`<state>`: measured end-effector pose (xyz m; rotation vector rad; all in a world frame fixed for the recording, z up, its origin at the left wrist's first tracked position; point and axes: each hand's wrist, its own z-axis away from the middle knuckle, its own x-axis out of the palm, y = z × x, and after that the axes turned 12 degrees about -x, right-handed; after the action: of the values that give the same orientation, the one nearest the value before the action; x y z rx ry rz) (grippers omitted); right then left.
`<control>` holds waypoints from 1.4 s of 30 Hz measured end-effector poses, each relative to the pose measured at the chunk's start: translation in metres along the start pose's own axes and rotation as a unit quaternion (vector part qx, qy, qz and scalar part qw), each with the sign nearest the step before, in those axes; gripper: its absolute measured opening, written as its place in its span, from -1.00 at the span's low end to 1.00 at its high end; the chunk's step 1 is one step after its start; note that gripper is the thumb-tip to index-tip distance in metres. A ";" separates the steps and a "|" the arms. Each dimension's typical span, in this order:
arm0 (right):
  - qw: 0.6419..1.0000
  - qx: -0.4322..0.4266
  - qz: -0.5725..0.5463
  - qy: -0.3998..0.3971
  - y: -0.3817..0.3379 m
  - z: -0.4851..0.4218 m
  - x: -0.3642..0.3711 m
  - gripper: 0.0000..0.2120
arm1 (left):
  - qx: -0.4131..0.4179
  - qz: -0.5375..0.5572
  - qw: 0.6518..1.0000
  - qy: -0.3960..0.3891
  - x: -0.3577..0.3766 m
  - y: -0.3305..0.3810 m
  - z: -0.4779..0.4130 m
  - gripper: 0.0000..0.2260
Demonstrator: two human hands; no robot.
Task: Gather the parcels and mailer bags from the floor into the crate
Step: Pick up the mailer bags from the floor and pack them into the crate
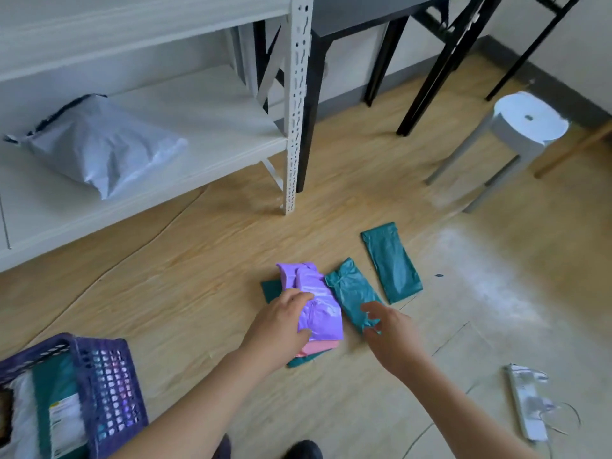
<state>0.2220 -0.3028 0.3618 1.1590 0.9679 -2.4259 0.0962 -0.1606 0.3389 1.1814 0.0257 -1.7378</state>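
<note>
My left hand [281,324] grips a purple mailer bag [316,303] that tops a small stack, with a pink bag [323,346] and a green bag [299,361] beneath it. My right hand [390,331] pinches the near end of a green mailer bag [351,293] lying on the floor. Another green mailer bag [392,261] lies flat further right, untouched. The purple crate [109,379] stands at the lower left and holds a green parcel with a label and a white bag.
A white metal shelf [291,104] stands at the left with a grey mailer bag [99,144] on its lower board. Black table legs [427,77] and a white stool [526,122] stand behind. A power strip [530,402] lies on the floor at right.
</note>
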 end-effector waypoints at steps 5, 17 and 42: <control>1.000 0.013 -0.017 -0.010 0.043 -0.018 -0.025 -0.57 | 0.001 -0.013 1.000 -0.013 0.021 0.041 -0.039 -0.49; 0.998 0.040 -0.008 -0.038 0.149 -0.154 -0.096 -0.55 | -0.032 0.012 0.998 -0.055 0.051 0.130 -0.196 -0.48; 0.981 0.092 0.113 -0.128 0.455 -0.435 0.149 -0.40 | -0.144 0.069 0.986 -0.049 0.364 0.114 -0.513 -0.48</control>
<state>0.6095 -0.3378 -0.1548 0.9219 0.5146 -2.4370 0.5216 -0.2180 -0.1351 0.8657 0.1294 -1.6064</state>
